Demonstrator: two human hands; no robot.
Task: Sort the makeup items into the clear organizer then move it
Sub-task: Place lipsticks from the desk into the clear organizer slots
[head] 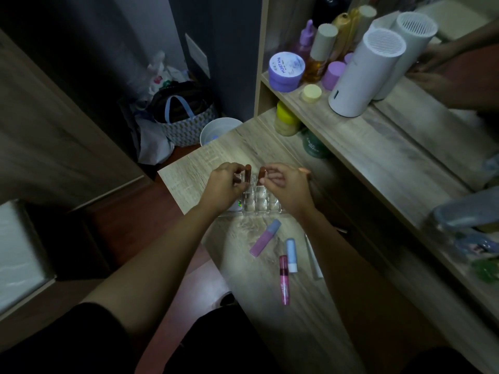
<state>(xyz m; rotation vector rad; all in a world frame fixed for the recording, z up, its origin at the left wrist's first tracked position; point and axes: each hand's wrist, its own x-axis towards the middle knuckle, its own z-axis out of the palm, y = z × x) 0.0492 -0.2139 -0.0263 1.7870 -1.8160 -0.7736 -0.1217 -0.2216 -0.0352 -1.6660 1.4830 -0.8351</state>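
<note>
A clear organizer (259, 205) with small square slots stands on the wooden desk (310, 306). Over its far rows, my left hand (224, 187) pinches a brown lipstick tube (58, 170) standing upright. Beside it my right hand (286, 184) pinches a second brown tube (262, 172) upright at the organizer's far side. Nearer to me on the desk lie a pink tube with a blue cap (265, 238), a light blue stick (291, 255), a dark pink gloss (283, 279) and a thin white pencil (313, 259).
A raised shelf (378, 157) on the right carries a white cylinder (361, 74), a purple jar (286, 71) and several bottles. A yellow-lidded jar (286, 120) and a green jar (314, 145) stand under it. A white bin (218, 129) and bags (183, 114) sit beyond the desk's left edge.
</note>
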